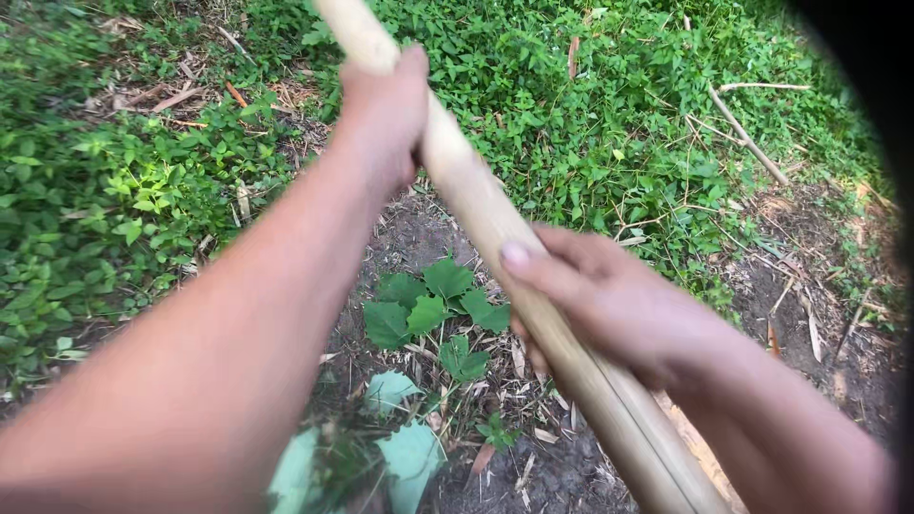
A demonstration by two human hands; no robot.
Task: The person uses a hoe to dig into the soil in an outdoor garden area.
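We see both hands on a long pale wooden handle (495, 238) running diag. from top centre to bottom right. Left hand (386, 109) wrapped tight round it high up, fingers closed. Right hand (595, 295) gripping lower down, thumb laid across the top of the shaft. Tool head out of view. Below the handle: broad-leaf weed (428, 309) on a bare dark soil patch (571, 466), dry litter scattered. Green ground cover (590, 114) w/ dry stick (747, 138) at upper right.
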